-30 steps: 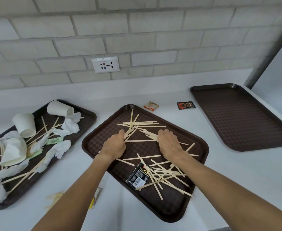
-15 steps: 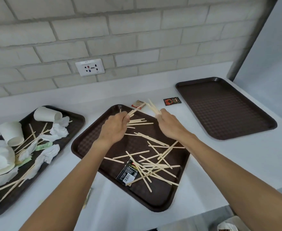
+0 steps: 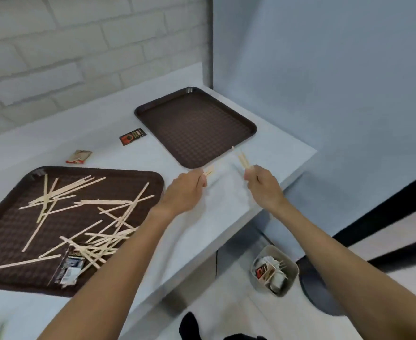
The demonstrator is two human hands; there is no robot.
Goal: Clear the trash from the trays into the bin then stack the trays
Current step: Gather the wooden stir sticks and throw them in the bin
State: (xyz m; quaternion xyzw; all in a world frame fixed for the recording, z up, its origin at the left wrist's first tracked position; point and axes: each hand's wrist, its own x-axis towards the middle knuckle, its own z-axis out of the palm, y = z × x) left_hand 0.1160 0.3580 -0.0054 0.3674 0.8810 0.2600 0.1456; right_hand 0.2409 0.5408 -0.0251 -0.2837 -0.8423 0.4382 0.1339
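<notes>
A brown tray [image 3: 10, 271] at the left holds several wooden stir sticks [image 3: 86, 217] and a torn black sachet [image 3: 70, 268]. A second brown tray [image 3: 194, 126] lies bare at the back right of the white counter. My left hand [image 3: 186, 190] grips a few sticks over the counter between the two trays. My right hand [image 3: 263, 185] grips a small bunch of sticks [image 3: 242, 158] that point up, near the counter's right edge. A small grey bin [image 3: 289, 285] with trash in it stands on the floor below the counter.
Two small sachets lie on the white counter [image 3: 214, 229] behind the trays, one black and red [image 3: 132, 136], one tan [image 3: 79, 157]. A blue wall closes the right side. A dark round base [image 3: 317, 293] sits on the floor next to the bin.
Both hands lifted off the left tray with sticks and moved right over the bare counter. My view swung right, so the third tray with cups left the frame and the bin came into sight.
</notes>
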